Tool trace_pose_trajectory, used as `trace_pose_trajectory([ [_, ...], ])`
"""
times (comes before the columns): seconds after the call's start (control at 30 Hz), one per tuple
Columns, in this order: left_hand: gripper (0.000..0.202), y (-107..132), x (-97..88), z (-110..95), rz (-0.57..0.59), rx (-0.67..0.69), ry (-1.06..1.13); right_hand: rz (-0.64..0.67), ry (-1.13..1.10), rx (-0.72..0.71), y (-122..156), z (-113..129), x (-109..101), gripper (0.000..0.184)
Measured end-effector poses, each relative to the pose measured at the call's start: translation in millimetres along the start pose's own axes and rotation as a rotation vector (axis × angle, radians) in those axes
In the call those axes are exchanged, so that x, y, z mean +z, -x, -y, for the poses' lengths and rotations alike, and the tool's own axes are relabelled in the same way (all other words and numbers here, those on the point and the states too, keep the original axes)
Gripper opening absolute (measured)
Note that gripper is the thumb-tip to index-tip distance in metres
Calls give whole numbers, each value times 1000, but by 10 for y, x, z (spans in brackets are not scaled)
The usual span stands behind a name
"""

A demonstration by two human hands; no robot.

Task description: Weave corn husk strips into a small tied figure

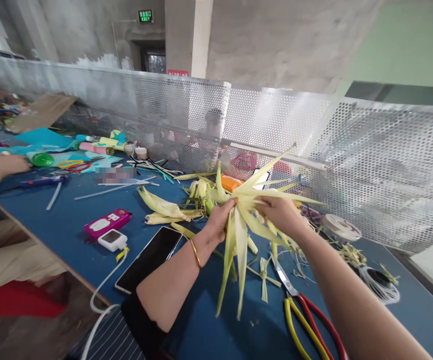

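Observation:
A star-shaped bundle of pale green corn husk strips [241, 235] is held up over the blue table, its pointed ends spreading outward on all sides. My left hand [220, 220], with a gold bangle at the wrist, pinches the bundle near its centre. From the other side my right hand [278, 212] has its fingers closed on the husk strips, partly hidden behind them. Below lie scissors [295, 300] with one yellow and one red handle, and a small tied piece of husk [263, 280]. More husks [160, 205] are heaped behind and to the left.
A black-screened phone [151, 257] and a magenta power strip [107, 223] with a white charger [112, 240] and cable lie left. A perforated metal screen [276, 120] borders the table's back. At far left is another person's hand [12, 164]. White cord [379, 285] lies right.

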State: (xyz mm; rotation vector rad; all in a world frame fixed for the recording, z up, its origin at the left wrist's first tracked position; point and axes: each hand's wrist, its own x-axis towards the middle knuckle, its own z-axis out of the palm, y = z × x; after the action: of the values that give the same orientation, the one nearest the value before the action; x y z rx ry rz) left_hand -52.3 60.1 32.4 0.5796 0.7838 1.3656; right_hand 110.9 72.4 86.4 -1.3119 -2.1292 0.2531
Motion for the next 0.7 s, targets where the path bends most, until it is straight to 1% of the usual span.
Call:
trace_pose_trajectory([
  [0.07, 24, -37, -19, -57, -62, 49, -7, -8, 34, 52, -10, -12, -232, 16],
  [0.1, 25, -53, -30, -84, -75, 61, 1, 7, 43, 72, -9, -13, -335, 15],
  [0.2, 27, -73, -57, -151, -26, 7, 17, 139, 0, 115, 12, 17, -551, 23],
  [0.27, 27, -55, -64, -178, 8, -59, 13, 206, -134, 114, 33, 63, -604, 24],
  [0.33, 24, -25, -66, -193, 32, -118, -6, 201, -327, 142, 54, 114, -589, 25],
  [0.37, 22, -12, -67, -196, 48, -142, -20, 171, -427, 176, 63, 136, -561, 27],
  [0.43, 20, 1, -73, -196, 85, -165, -49, 63, -608, 239, 72, 166, -472, 30],
  [0.5, 19, -10, -85, -186, 105, -135, -66, -40, -746, 257, 66, 174, -362, 31],
  [0.53, 19, -22, -92, -178, 104, -108, -69, -70, -794, 254, 56, 171, -306, 32],
  [0.63, 21, -67, -110, -150, 78, -32, -64, -117, -863, 224, -2, 159, -164, 34],
  [0.7, 22, -94, -111, -138, 65, 12, -53, -161, -890, 196, -58, 173, -112, 32],
])
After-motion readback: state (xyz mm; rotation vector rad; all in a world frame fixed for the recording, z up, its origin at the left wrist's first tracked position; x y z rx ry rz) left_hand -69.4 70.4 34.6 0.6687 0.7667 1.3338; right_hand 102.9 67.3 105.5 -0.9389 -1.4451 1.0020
